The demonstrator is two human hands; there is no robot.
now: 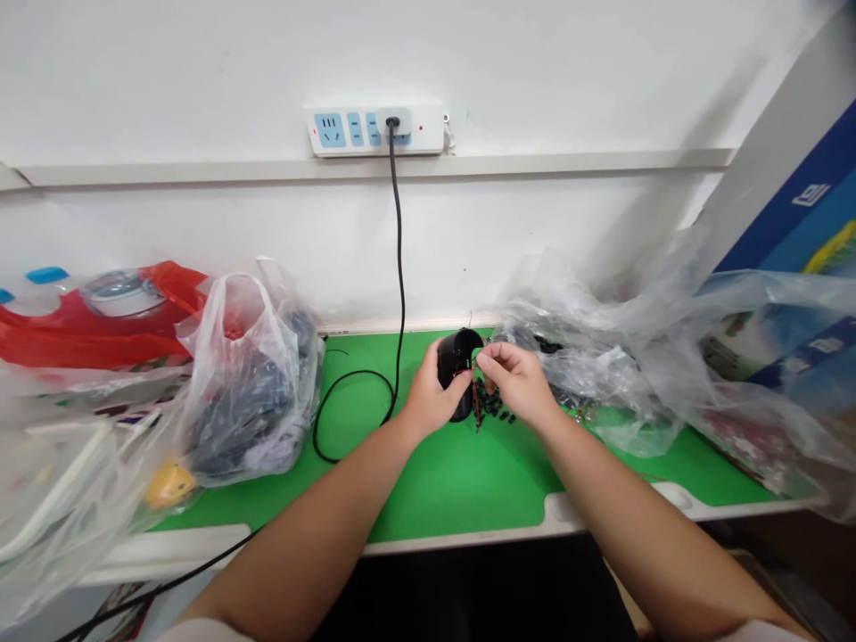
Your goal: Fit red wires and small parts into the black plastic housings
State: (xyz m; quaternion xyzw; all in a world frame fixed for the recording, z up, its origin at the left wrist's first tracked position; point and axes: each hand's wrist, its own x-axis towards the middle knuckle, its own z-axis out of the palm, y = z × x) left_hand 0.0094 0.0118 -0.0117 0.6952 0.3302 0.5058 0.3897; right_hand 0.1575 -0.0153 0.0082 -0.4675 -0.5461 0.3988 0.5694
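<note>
My left hand [432,392] is wrapped round a black cylindrical housing [453,357], tilted above the green table mat [468,490]. Its thumb lies across the front of the housing, by some thin red wires [477,401]. At the right edge of the housing, my right hand [512,374] has thumb and forefinger pinched together; what they hold is too small to make out. Several small black parts [493,403] lie on the mat beneath my right hand.
A clear bag of dark items [251,401] stands left, beside a red bag [80,330]. Crumpled clear plastic bags [621,383] cover the right side. A black cable [399,267] hangs from a white power strip [432,129] and loops on the mat.
</note>
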